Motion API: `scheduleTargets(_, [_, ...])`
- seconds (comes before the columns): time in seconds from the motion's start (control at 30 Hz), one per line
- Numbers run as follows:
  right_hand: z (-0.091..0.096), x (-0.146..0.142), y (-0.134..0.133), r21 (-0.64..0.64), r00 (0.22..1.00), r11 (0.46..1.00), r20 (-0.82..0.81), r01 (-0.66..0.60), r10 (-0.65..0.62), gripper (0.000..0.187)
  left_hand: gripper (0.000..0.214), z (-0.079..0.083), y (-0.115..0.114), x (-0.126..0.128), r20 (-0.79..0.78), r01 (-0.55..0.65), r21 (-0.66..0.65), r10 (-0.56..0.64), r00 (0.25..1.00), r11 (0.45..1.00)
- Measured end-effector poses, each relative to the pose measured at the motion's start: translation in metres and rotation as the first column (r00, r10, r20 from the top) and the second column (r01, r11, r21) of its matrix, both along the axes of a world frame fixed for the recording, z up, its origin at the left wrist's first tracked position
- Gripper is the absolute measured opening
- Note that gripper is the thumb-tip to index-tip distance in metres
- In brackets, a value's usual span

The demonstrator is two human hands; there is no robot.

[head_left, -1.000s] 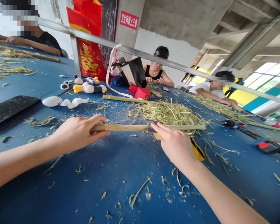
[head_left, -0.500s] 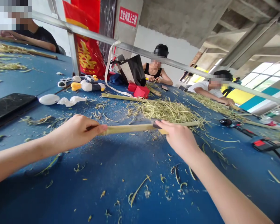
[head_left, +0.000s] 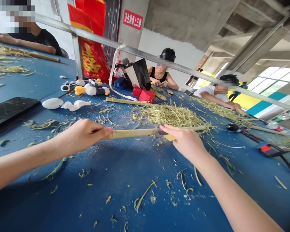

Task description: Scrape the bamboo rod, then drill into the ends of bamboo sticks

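Observation:
A pale bamboo strip (head_left: 135, 132) lies crosswise in front of me, just above the blue table. My left hand (head_left: 87, 133) pinches its left end between thumb and fingers. Folded around the strip farther right is a piece of sandpaper (head_left: 160, 130), dark grey on one face and tan on the other. My right hand (head_left: 183, 138) is closed over the sandpaper and the strip, its fingertips partly hidden. The strip's far end sticks out beyond that hand, close to a heap of bamboo shavings (head_left: 171, 114).
A black phone (head_left: 12, 111) lies at left, near a white egg-shaped object (head_left: 52, 103) and plush ducks (head_left: 91, 89). Red boxes (head_left: 146, 95) and a bag (head_left: 136, 74) stand behind; a power tool (head_left: 272, 149) lies right. A metal rail (head_left: 140, 53) crosses behind. Other people sit around.
The sandpaper and my right hand have shifted very slightly left along the strip. My left hand keeps its hold; the whole view has moved a little.

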State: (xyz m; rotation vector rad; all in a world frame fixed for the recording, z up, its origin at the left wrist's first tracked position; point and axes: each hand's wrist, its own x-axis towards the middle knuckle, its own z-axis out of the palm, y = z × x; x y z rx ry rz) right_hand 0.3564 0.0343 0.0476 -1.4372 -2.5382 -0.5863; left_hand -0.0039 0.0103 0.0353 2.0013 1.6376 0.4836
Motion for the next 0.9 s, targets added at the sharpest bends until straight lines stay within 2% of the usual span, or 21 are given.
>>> scheduleTargets(0.07, [0.005,0.011,0.004,-0.008,0.998,0.998,0.007,0.060,-0.060,0.079,0.064,0.004,0.002,-0.002,0.011,-0.039,0.006,0.039,0.999,0.999])
scheduleTargets(0.13, [0.009,0.013,0.002,0.012,0.998,0.998,0.006,0.068,-0.068,0.078,0.064,0.007,0.004,-0.006,0.033,-0.090,0.024,0.089,0.995,0.996])
scheduleTargets(0.23, [0.013,0.014,-0.001,0.116,0.991,0.984,-0.019,0.131,-0.130,0.073,0.059,0.009,0.008,-0.012,0.082,-0.181,0.079,0.175,0.981,0.980])
scheduleTargets(0.33, [0.017,0.020,0.002,0.180,0.955,0.939,-0.019,0.294,-0.296,0.064,0.057,0.010,0.011,-0.015,0.097,-0.262,0.113,0.252,0.963,0.958])
scheduleTargets(0.4, [0.018,0.023,0.005,0.131,0.903,0.899,0.042,0.419,-0.427,0.058,0.059,0.009,0.012,-0.017,0.091,-0.297,0.108,0.288,0.953,0.949])
scheduleTargets(0.47, [0.017,0.020,0.005,0.081,0.850,0.862,0.146,0.500,-0.506,0.054,0.059,0.008,0.013,-0.018,0.090,-0.311,0.118,0.302,0.949,0.943])
scheduleTargets(0.57, [0.012,0.006,0.000,0.079,0.831,0.872,0.271,0.484,-0.486,0.053,0.055,0.007,0.014,-0.021,0.098,-0.339,0.170,0.327,0.940,0.925])
scheduleTargets(0.67, [0.009,-0.008,-0.006,0.079,0.826,0.886,0.330,0.458,-0.457,0.056,0.055,0.007,0.015,-0.026,0.117,-0.391,0.191,0.374,0.920,0.900])
scheduleTargets(0.9, [0.009,-0.014,-0.009,0.039,0.827,0.876,0.310,0.481,-0.469,0.055,0.052,0.005,0.016,-0.030,0.104,-0.396,0.238,0.382,0.918,0.887])
